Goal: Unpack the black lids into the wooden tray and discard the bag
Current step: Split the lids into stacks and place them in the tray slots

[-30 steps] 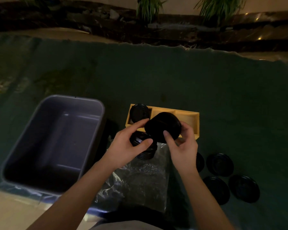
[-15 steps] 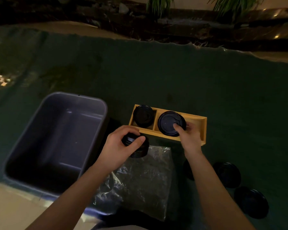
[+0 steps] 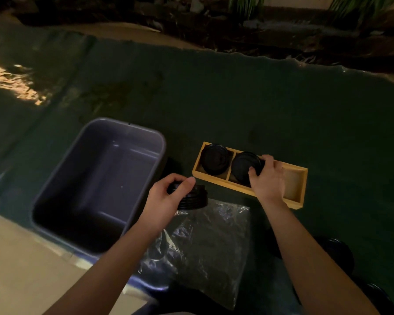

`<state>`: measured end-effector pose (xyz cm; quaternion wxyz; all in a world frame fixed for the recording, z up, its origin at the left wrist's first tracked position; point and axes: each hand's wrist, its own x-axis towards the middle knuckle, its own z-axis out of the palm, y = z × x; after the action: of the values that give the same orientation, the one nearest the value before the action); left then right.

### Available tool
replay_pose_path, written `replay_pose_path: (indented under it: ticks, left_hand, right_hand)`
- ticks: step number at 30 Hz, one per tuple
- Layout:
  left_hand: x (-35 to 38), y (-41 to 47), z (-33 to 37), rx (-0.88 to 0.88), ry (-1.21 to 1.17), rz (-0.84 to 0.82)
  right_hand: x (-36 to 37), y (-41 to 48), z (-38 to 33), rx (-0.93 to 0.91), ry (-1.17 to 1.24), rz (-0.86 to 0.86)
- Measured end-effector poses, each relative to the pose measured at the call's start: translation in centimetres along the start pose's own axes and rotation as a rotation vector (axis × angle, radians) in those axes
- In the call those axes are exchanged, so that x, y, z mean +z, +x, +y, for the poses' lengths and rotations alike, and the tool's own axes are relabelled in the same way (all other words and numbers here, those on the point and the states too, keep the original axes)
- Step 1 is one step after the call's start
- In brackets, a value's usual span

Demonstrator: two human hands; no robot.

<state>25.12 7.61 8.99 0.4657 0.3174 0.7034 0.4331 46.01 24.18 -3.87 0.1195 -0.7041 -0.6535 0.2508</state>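
A wooden tray (image 3: 293,185) with three compartments lies on the green cloth. One black lid (image 3: 215,158) sits in its left compartment. My right hand (image 3: 267,178) grips a second black lid (image 3: 243,167) in the middle compartment. The right compartment holds nothing. My left hand (image 3: 168,197) is closed around a short stack of black lids (image 3: 195,197) just in front of the tray. The clear plastic bag (image 3: 209,248) lies crumpled between my forearms.
A large grey bin (image 3: 96,185) stands open at the left, close to my left hand. More loose black lids (image 3: 338,253) lie on the cloth at the right, behind my right forearm. Soil and plants border the far edge.
My right hand carried a black lid from above the stack down into the tray's middle compartment. My left hand stayed on the stack of lids.
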Motion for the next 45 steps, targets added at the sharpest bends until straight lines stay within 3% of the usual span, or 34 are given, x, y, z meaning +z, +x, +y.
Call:
replay_pose_path:
  ticks: [5,7,9,10,13,16,19,22,27,31,37,41,45]
  left_hand:
    - [0.2,0.2,0.0,0.000,-0.025,0.005]
    - [0.3,0.2,0.1,0.003,-0.037,-0.006]
    - [0.6,0.4,0.1,0.001,-0.045,-0.015]
    - [0.8,0.5,0.1,-0.006,-0.049,-0.019]
    - [1.6,0.9,0.2,-0.002,-0.049,-0.041]
    - [2.9,0.9,0.4,0.012,-0.073,-0.089]
    - [3.6,0.5,0.2,-0.011,-0.101,-0.220]
    - [4.1,0.2,0.0,-0.015,-0.107,-0.330]
    - [5.1,0.7,-0.3,0.137,0.094,-0.416]
    - [6.7,1.3,-0.9,0.204,0.192,-0.390]
    - [9.6,2.1,-1.0,0.323,0.399,-0.346]
    - [10.2,2.3,-1.1,0.395,0.529,-0.371]
    - [8.9,1.8,-2.0,0.469,0.746,-0.367]
  right_hand:
    - [-0.6,-0.8,0.2,0.021,-0.024,0.009]
    - [-2.0,-1.8,-0.4,-0.003,0.105,0.049]
    - [-3.8,-3.8,-1.1,-0.139,0.427,-0.028]
    - [-4.8,-5.3,-1.5,-0.241,0.581,-0.155]
    - [-6.3,-10.5,-2.9,-0.582,0.635,-0.450]
    - [-5.8,-13.5,-4.1,-0.727,0.578,-0.306]
    - [-5.6,-14.2,-3.8,-0.611,0.648,-0.072]
    - [-5.8,-14.1,-2.3,-0.462,0.665,0.023]
    - [-6.6,-14.3,-0.1,-0.243,0.774,0.024]
    - [-7.2,-14.7,1.4,-0.164,0.833,0.048]
    - [-7.2,-13.4,4.1,-0.040,0.773,0.056]
    - [-7.0,-9.7,6.9,0.182,0.783,0.114]
    - [-7.1,-5.0,9.3,0.289,0.550,0.170]
